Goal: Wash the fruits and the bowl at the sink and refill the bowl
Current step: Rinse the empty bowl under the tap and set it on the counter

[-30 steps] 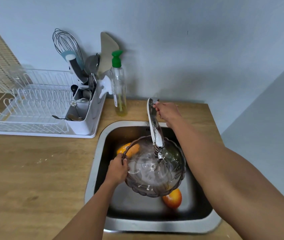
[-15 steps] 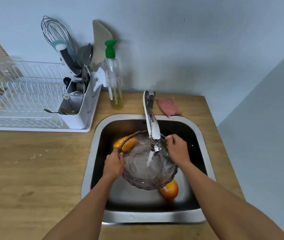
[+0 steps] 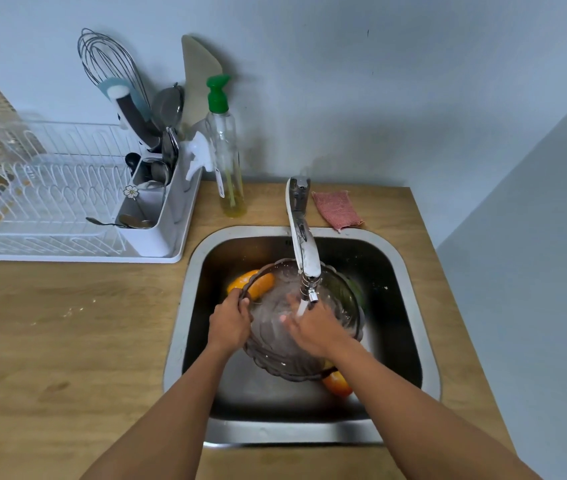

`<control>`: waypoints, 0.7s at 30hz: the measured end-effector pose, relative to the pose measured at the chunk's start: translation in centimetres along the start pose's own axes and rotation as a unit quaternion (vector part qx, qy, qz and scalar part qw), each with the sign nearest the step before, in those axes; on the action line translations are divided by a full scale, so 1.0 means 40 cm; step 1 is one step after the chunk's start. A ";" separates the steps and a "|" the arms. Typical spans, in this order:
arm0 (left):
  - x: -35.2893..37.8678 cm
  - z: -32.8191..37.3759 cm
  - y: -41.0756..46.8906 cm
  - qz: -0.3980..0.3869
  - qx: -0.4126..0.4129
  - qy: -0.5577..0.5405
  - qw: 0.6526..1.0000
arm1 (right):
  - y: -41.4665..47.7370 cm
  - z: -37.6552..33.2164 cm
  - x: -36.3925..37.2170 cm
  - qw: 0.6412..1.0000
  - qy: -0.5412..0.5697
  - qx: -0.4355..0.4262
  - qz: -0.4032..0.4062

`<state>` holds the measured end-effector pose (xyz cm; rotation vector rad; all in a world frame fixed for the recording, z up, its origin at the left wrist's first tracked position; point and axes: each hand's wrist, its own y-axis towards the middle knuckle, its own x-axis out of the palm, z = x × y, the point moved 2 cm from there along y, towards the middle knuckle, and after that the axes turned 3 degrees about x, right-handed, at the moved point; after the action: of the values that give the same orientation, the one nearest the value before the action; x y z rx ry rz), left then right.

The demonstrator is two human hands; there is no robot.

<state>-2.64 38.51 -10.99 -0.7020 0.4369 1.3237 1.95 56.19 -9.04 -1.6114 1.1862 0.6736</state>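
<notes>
A clear smoky glass bowl (image 3: 342, 306) with a scalloped rim is held tilted in the steel sink (image 3: 188, 306), under the running faucet (image 3: 304, 251). My left hand (image 3: 230, 322) grips the bowl's left rim. My right hand (image 3: 313, 327) lies inside the bowl with fingers spread, in the water stream. An orange fruit (image 3: 252, 284) lies in the sink behind the bowl's left edge. Another orange-red fruit (image 3: 337, 382) peeks out below the bowl. Something green (image 3: 356, 292) shows through the bowl's right side.
A pink scrub cloth (image 3: 337, 209) lies right of the faucet base. A soap bottle (image 3: 228, 161) with a green pump stands left of the faucet. A white dish rack (image 3: 50, 202) with a utensil caddy (image 3: 157, 209) fills the left counter. Walls close in behind and to the right.
My right hand left the faucet handle, came down to the bowl's rim, and now rests inside the bowl. Water runs from the faucet. My left hand keeps its hold on the rim.
</notes>
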 end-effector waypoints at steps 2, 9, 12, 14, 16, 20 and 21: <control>-0.008 -0.003 0.007 0.007 0.005 0.006 1.000 | -0.023 0.012 0.010 0.998 -0.013 -0.056 -0.031; -0.005 0.011 -0.001 0.014 0.015 0.027 0.999 | -0.017 0.094 -0.005 0.998 -0.022 0.040 0.042; 0.001 0.024 -0.007 0.009 0.027 0.049 0.998 | 0.009 0.083 0.002 0.995 -0.064 0.044 0.064; -0.015 0.016 -0.004 0.001 0.025 0.040 0.999 | 0.016 0.077 0.023 0.996 -0.063 0.029 0.050; -0.034 0.010 0.001 0.005 0.019 0.043 0.999 | -0.002 0.076 0.039 0.998 -0.055 -0.008 0.021; -0.063 -0.007 0.010 0.017 0.011 0.071 0.997 | -0.051 0.092 0.045 0.999 0.020 -0.034 0.021; -0.063 -0.007 0.009 0.016 0.011 0.070 0.997 | -0.055 0.107 0.045 0.997 0.035 -0.038 0.052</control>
<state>-3.50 36.52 -9.60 -0.7750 0.5777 1.3011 5.12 59.54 -11.27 -1.6580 1.3166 0.7405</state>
